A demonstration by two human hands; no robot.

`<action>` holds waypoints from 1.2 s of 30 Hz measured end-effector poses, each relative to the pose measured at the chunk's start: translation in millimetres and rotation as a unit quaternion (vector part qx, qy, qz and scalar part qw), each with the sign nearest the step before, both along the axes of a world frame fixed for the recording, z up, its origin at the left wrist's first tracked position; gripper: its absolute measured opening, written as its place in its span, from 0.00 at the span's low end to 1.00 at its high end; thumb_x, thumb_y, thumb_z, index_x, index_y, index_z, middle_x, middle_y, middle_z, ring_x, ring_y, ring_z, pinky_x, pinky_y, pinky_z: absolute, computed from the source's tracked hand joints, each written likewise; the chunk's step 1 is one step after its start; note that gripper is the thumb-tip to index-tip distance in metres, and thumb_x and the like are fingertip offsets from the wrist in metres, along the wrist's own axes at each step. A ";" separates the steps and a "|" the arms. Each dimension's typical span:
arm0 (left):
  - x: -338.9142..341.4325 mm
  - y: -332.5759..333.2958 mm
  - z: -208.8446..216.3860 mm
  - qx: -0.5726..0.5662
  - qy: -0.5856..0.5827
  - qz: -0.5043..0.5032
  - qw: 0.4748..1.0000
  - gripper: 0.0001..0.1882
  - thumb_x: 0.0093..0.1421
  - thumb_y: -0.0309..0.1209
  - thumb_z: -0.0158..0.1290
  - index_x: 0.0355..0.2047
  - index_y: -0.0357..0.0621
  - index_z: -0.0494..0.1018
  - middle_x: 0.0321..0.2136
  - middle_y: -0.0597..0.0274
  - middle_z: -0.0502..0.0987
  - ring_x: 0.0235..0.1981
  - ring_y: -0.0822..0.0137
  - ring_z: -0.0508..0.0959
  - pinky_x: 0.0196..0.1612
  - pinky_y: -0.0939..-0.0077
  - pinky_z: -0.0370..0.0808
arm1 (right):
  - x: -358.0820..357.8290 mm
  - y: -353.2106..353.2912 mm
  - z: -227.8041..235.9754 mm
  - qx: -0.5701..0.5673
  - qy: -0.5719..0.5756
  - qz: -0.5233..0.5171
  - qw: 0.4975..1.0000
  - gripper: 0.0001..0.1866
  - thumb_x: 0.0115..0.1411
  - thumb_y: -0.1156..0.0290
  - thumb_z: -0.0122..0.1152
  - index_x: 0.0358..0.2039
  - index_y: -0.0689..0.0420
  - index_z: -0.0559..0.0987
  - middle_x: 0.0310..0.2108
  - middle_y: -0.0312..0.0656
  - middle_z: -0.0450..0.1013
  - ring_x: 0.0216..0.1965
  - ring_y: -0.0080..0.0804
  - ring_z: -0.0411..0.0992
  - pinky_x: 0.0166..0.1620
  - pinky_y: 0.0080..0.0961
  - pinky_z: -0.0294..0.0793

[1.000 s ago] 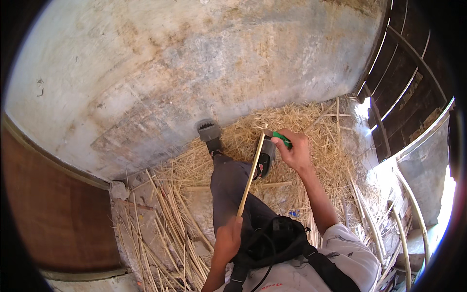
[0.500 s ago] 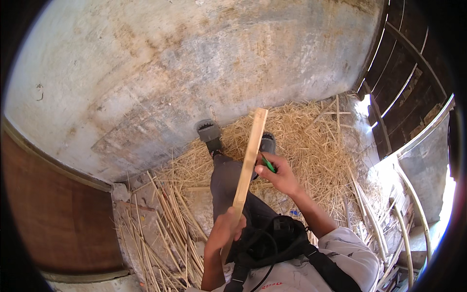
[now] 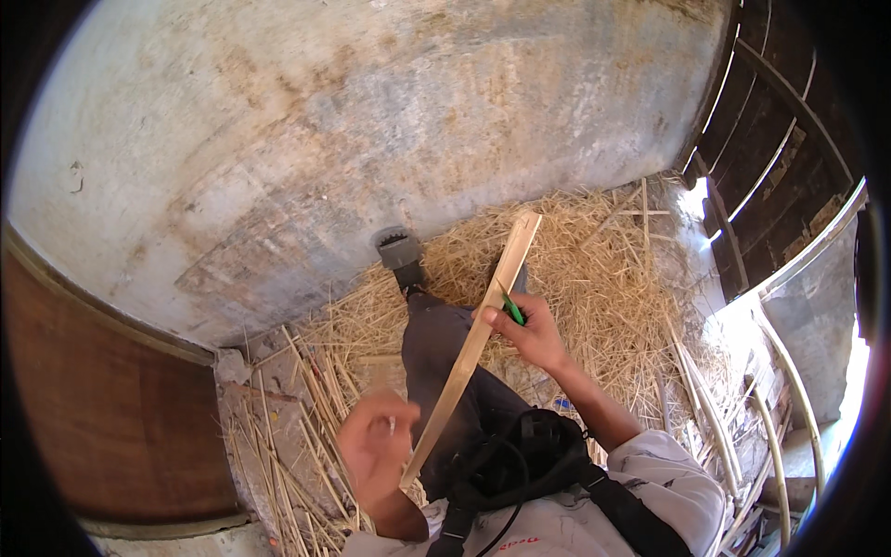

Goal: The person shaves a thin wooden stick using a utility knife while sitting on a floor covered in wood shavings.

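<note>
A long pale split-bamboo strip [image 3: 473, 348] slants from near my lap up toward the wall. My right hand [image 3: 527, 332] grips it around the middle, thumb across its face. A small green object [image 3: 512, 309], slim like a handle, is held in the same hand; its kind is unclear. Off the strip's lower end, to its left, my left hand [image 3: 376, 436] is blurred by motion. Its fingers are smeared, and a small light spot shows on one of them.
Straw-like shavings [image 3: 594, 278] cover the floor around my sandalled feet. Thin bamboo sticks [image 3: 297, 436] lie in a heap at the left. A stained wall [image 3: 418, 121] rises ahead. Longer poles [image 3: 775, 446] lean at the right. A brown panel [image 3: 111, 408] stands at the far left.
My left hand has left the strip's lower end and moved left. The strip has turned, its top swinging right and its lower end left. My right hand's thumb now lies over it.
</note>
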State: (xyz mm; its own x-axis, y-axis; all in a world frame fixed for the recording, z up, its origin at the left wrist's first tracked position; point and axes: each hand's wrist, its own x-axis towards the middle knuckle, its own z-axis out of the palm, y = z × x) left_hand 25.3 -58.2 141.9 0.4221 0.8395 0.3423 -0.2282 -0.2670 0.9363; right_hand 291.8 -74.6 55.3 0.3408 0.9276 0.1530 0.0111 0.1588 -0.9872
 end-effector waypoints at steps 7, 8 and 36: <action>29.2 -10.0 74.8 0.146 -0.463 -0.566 0.667 0.45 0.68 0.45 0.65 0.70 0.25 0.56 0.18 0.59 0.77 0.11 0.71 0.71 0.14 0.77 0.60 | -3.5 2.0 6.8 -0.018 0.005 0.016 1.000 0.17 0.73 0.60 0.65 0.43 0.64 0.86 0.31 0.33 0.80 0.34 0.17 0.75 0.39 0.22 0.75; 33.9 -8.8 84.6 0.099 -0.444 -0.592 0.665 0.41 0.69 0.44 0.65 0.67 0.24 0.61 0.19 0.58 0.77 0.11 0.71 0.71 0.14 0.78 0.59 | -1.6 1.0 6.2 -0.021 0.010 0.014 1.000 0.17 0.73 0.60 0.65 0.42 0.64 0.86 0.31 0.33 0.80 0.34 0.17 0.75 0.40 0.22 0.76; 35.2 -4.9 112.4 0.010 -0.450 -0.726 0.520 0.17 0.71 0.35 0.58 0.53 0.35 0.82 0.38 0.40 0.81 0.25 0.61 0.82 0.25 0.75 0.78 | 8.5 1.5 -2.8 -0.016 0.056 -0.029 0.998 0.16 0.74 0.58 0.63 0.38 0.60 0.84 0.26 0.28 0.73 0.29 0.15 0.68 0.33 0.20 0.66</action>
